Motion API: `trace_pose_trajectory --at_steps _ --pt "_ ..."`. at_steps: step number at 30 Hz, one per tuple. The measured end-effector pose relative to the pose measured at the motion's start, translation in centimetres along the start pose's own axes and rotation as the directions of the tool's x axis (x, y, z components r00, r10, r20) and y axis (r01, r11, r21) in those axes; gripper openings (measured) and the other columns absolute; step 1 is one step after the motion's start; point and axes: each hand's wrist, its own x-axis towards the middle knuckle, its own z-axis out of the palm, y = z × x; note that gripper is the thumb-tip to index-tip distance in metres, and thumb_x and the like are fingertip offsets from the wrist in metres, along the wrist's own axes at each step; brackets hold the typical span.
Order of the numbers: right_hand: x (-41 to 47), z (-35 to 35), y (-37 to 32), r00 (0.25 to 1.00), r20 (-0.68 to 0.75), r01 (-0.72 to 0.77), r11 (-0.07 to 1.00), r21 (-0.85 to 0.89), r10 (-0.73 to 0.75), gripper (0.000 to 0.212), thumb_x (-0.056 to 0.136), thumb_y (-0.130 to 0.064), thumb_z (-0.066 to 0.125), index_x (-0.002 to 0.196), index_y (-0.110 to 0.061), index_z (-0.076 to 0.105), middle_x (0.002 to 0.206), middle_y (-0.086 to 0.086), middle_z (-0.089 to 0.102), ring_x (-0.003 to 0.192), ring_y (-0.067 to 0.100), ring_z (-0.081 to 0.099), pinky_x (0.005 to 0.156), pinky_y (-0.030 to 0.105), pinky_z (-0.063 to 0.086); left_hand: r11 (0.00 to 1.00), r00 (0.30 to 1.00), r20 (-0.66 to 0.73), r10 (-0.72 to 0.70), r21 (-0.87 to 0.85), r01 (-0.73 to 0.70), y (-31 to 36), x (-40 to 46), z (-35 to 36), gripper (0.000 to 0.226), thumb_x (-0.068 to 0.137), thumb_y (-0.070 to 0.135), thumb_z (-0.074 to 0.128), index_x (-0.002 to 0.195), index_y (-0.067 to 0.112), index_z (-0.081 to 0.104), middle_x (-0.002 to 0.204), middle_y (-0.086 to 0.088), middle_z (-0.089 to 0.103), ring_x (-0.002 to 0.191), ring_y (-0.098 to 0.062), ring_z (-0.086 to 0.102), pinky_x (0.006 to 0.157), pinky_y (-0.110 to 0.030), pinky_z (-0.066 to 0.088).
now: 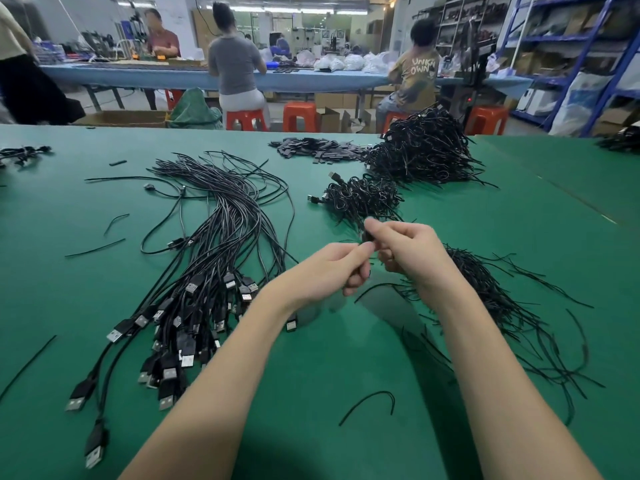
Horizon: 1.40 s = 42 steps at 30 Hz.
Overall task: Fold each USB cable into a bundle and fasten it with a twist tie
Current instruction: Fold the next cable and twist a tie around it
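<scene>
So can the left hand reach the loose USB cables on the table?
Probably yes. The loose USB cables lie right beside the left hand with nothing between, but it and the right hand are busy holding a small black bundle.

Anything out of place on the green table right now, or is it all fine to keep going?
Nothing damaged. Only stray twist ties lie apart from the twist tie pile at right: one curved near the front edge, a few at far left. The loose USB cables and finished bundles sit in their own heaps.
</scene>
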Motion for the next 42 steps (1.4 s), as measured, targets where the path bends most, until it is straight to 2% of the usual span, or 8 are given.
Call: trace_pose_trajectory --at_steps 3,9,13,17,24,31,36,42 --pt "-0.1 0.8 0.2 0.985 0.133 -0.150 0.924 0.352 0.109 0.051 0.102 -0.061 0.039 0.093 -0.023 0.072 0.077 -0.008 0.072 0.071 0.009 0.067 0.063 0.024 0.053 0.931 0.999 -0.035 0.041 -0.361 -0.051 1.2 0.4 1.4 0.043 0.109 0.031 0.033 0.069 0.016 0.039 0.052 0.008 0.028 0.046 -0.011 0.025 0.057 -0.026 0.033" --pt "-0.6 2.7 1.7 0.912 0.387 -0.165 0.985 0.045 0.135 0.075 0.100 -0.067 0.013 0.104 -0.023 0.073 0.109 -0.001 0.076 0.113 0.010 0.066 0.110 0.043 0.043 0.519 0.991 -0.131 0.028 -0.846 -0.127 1.9 0.2 -0.5 0.045 0.108 0.040 0.031 0.070 0.018 0.042 0.059 0.006 0.029 0.052 -0.010 0.031 0.065 -0.024 0.036" --pt "-1.2 2.6 0.4 0.930 0.367 0.065 0.981 -0.181 0.007 0.083 0.101 -0.069 0.015 0.073 -0.017 0.072 0.086 0.006 0.078 0.101 0.011 0.070 0.107 0.035 0.037 0.496 0.962 -0.272 -0.032 -0.840 -0.220 1.7 -0.4 -2.6 0.047 0.106 0.051 0.026 0.076 0.020 0.041 0.061 0.007 0.021 0.051 -0.010 0.021 0.050 -0.020 0.041" --pt "-1.5 2.2 -1.0 0.870 0.490 0.003 0.995 -0.097 0.045 0.060 0.094 -0.067 0.041 0.092 -0.016 0.072 0.065 0.011 0.068 0.063 0.022 0.066 0.075 0.035 0.055 0.458 0.955 -0.286 -0.079 -0.861 -0.220 2.0 -0.5 -3.9 0.045 0.107 0.049 0.026 0.074 0.020 0.037 0.060 0.007 0.010 0.052 -0.011 0.004 0.038 -0.020 0.013" --pt "-2.3 -0.5 -0.5 0.475 0.854 -0.253 0.962 -0.098 0.212 0.016 0.095 -0.023 0.055 0.098 -0.010 0.064 0.071 0.002 0.067 0.056 0.011 0.062 0.052 0.020 0.052 0.286 0.961 -0.262 -0.088 -0.931 -0.227 1.9 -0.7 -5.3 0.040 0.109 0.022 0.029 0.071 0.018 0.040 0.052 0.009 0.023 0.052 -0.007 0.007 0.034 -0.022 0.013" --pt "-0.9 -0.9 1.8 0.851 0.417 -0.266 0.947 -0.180 0.319 0.012 0.092 -0.031 0.073 0.090 -0.019 0.071 0.055 -0.007 0.047 0.051 0.010 0.046 0.053 0.019 0.040 0.345 0.994 -0.081 0.068 -0.933 -0.100 1.8 -1.6 -5.6 0.046 0.107 0.025 0.033 0.063 0.019 0.045 0.052 0.010 0.020 0.047 -0.006 0.010 0.032 -0.022 0.015" --pt "0.0 -0.9 0.0 0.980 0.065 -0.200 0.953 0.227 0.190 0.004 0.102 -0.019 0.058 0.101 -0.017 0.061 0.070 -0.007 0.060 0.049 0.004 0.041 0.045 0.016 0.031 0.796 0.976 0.217 0.026 -0.595 0.111 1.8 -1.9 -4.6 0.041 0.106 0.031 0.037 0.080 0.013 0.064 0.057 0.007 0.047 0.044 -0.004 0.037 0.038 -0.014 0.038" --pt "-1.2 -0.1 -3.3 0.974 0.223 -0.105 0.957 0.270 0.044 0.004 0.102 -0.015 0.054 0.104 -0.013 0.057 0.085 -0.002 0.067 0.053 0.007 0.044 0.042 0.015 0.032 0.990 0.983 -0.171 -0.061 -0.138 0.037 1.9 0.0 -1.8 0.043 0.110 0.028 0.030 0.113 0.003 0.066 0.103 -0.012 0.075 0.099 -0.024 0.072 0.093 -0.032 0.057"
